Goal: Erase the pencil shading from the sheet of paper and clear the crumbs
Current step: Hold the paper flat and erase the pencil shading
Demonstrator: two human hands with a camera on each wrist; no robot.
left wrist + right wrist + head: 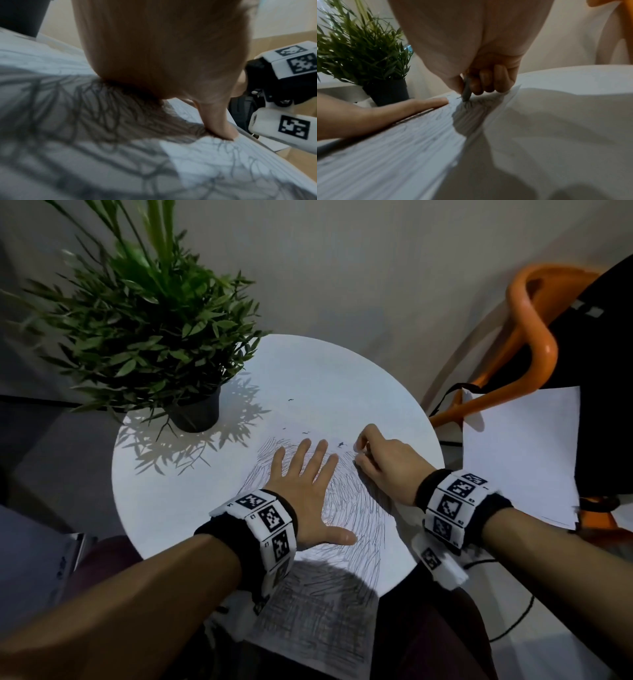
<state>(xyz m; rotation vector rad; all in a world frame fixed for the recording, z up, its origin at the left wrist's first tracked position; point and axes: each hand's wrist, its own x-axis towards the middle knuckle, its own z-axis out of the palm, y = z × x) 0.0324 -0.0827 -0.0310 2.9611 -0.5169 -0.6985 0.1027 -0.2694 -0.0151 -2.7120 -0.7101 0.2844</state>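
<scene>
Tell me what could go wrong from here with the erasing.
1. The sheet overhangs the table toward the person; only the flat left hand pins it, so hard strokes could crease it.
2. The eraser in the right hand works at the sheet's far corner, which might lift or tear.
3. Crumbs lie nearby and could smear.

The left hand (pixel 306 487) lies flat with its fingers spread wide and straight, palm down. The right hand (pixel 380 462) is curled tight, its fingers (pixel 489 81) and thumb pinching something small and gray.
</scene>
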